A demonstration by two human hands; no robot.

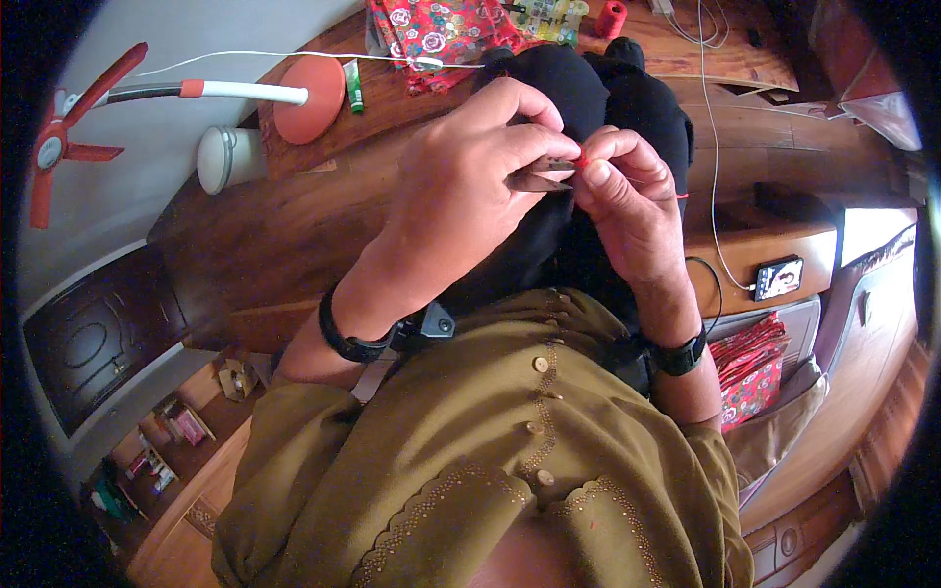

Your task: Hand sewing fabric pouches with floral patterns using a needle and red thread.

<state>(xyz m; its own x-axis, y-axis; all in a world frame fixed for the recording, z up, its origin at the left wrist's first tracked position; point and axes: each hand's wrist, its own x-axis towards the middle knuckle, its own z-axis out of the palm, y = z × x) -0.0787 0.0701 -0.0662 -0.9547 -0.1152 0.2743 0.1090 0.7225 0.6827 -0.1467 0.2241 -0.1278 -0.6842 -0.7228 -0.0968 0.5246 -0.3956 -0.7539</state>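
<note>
Above my black-clad lap (pixel 559 88), my two hands meet almost fingertip to fingertip. My left hand (pixel 470 162) is closed round a small pair of metal thread snips (pixel 541 177), whose pointed blades stand slightly apart and aim right. Close to the blade tips, my right hand (pixel 630 191) pinches a tiny red piece (pixel 583 159) that looks like thread or a small knot; the fingers hide most of it. Black bands circle both wrists.
Beyond my knees, a wooden table carries red floral fabric (pixel 431 29), a red thread spool (pixel 611 18) and a green-white tube (pixel 354 86). Left are an orange-red fan (pixel 309 100) and a white bucket (pixel 227 159). Right, a phone (pixel 778 279) on a cable sits near folded floral fabric (pixel 750 372).
</note>
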